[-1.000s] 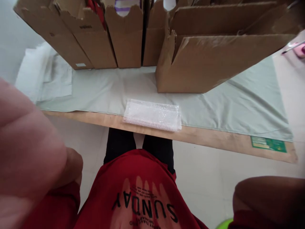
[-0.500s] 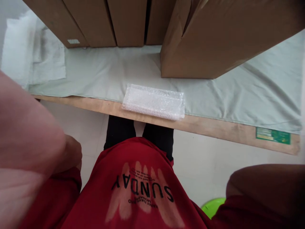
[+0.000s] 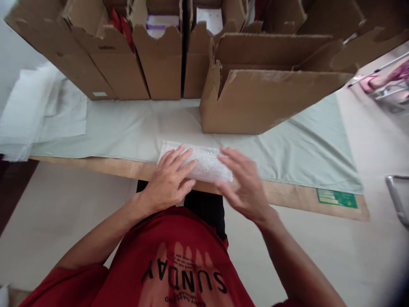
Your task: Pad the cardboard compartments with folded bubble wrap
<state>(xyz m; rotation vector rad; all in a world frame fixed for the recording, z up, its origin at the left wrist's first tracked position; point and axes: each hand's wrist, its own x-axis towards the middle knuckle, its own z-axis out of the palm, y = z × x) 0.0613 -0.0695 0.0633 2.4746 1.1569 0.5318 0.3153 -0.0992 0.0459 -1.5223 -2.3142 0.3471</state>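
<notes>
A flat piece of folded bubble wrap (image 3: 207, 164) lies at the table's front edge, partly over the bare wood. My left hand (image 3: 171, 177) rests on its left end, fingers spread. At the right end is my right hand (image 3: 243, 181), slightly blurred, with its fingers apart and the fingertips at the wrap's edge. Neither hand grips anything. Whether something is inside the wrap I cannot tell.
Several open cardboard boxes (image 3: 164, 72) stand along the back; one box (image 3: 236, 106) sits closer, right of centre. White wrapping sheets (image 3: 38, 106) lie stacked at the left. A pale green cloth (image 3: 128, 123) covers the table. A metal frame (image 3: 396, 200) stands at the far right.
Both hands have come onto the bubble wrap; before, neither showed near it. The camera view has tilted up, so the box tops now show.
</notes>
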